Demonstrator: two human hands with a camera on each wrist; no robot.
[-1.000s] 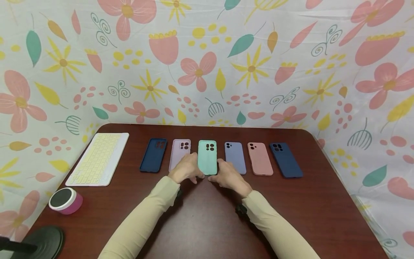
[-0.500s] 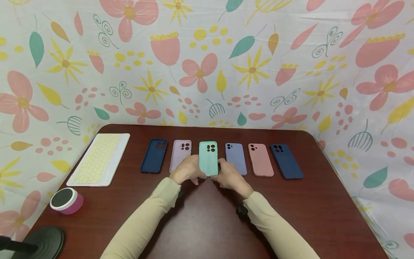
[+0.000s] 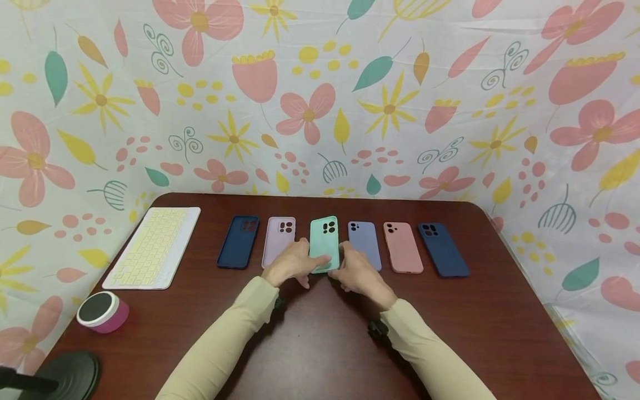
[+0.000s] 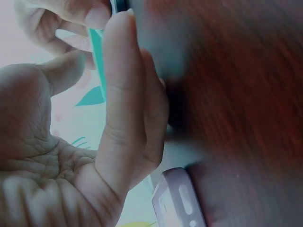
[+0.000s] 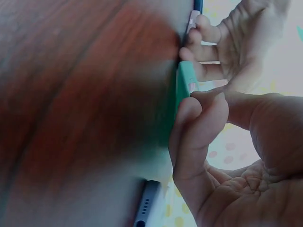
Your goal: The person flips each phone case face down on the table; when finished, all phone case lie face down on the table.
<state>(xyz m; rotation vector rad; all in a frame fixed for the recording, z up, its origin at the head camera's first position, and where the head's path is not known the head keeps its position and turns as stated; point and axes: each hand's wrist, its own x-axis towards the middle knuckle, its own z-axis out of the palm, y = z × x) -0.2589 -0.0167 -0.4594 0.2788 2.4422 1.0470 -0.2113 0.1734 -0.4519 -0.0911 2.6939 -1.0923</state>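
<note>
A mint green phone case [image 3: 324, 241] tilts slightly up from the table in the middle of a row of phone cases. At its lower left side, my left hand [image 3: 294, 261] holds it with the thumb across its back and the fingers beside and under its edge. My right hand [image 3: 359, 273] pinches the lower right corner between thumb and fingers. In the right wrist view the edge of the mint case [image 5: 184, 78] shows between both hands. A lilac case [image 3: 280, 236] lies left of it, partly behind my left hand, and a lavender-blue case [image 3: 365, 241] lies to the right.
Farther along the row lie a dark blue case [image 3: 238, 241] at the left, then a pink case [image 3: 403, 247] and another dark blue case [image 3: 443, 250] at the right. A white keyboard [image 3: 152, 247], a pink jar [image 3: 103, 312] and a black round base [image 3: 62, 375] stand at the left.
The mint case lay flat in the row; now it has shifted a little right and tilts. My left thumb has moved from its lower edge onto its back.
</note>
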